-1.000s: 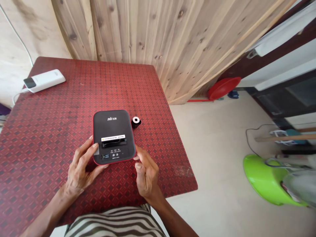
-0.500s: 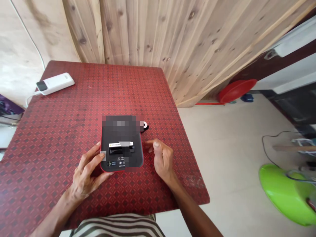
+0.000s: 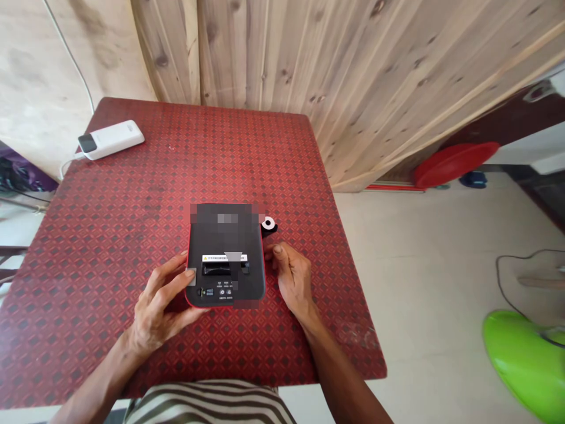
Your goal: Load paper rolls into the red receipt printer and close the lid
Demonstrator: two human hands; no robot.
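A black box-shaped device (image 3: 220, 238) with a red edge lies on the patterned red table (image 3: 176, 171). Its top face has a dark slot under a white warning label, plus small buttons or lights near the front; blurred blocks cover parts of it. My left hand (image 3: 159, 303) grips the device's front left corner, with one fingertip on a pale patch there and the thumb along the front edge. Beside the right edge, my right hand (image 3: 293, 280) is curled, thumb against the fingers; what its fingertips hold is hidden. A white ring-shaped part (image 3: 268, 223) on a black piece sticks out behind it.
At the table's back left lies a white power bank (image 3: 115, 139) with a cable. A wooden plank wall (image 3: 265, 53) stands behind. On the floor to the right are a green plastic seat (image 3: 525, 359) and, farther off, a red basin (image 3: 457, 165).
The view has shifted, so most of the scene sits a little farther right. My right hand is slightly closer to the device's right edge. The left hand keeps its hold.
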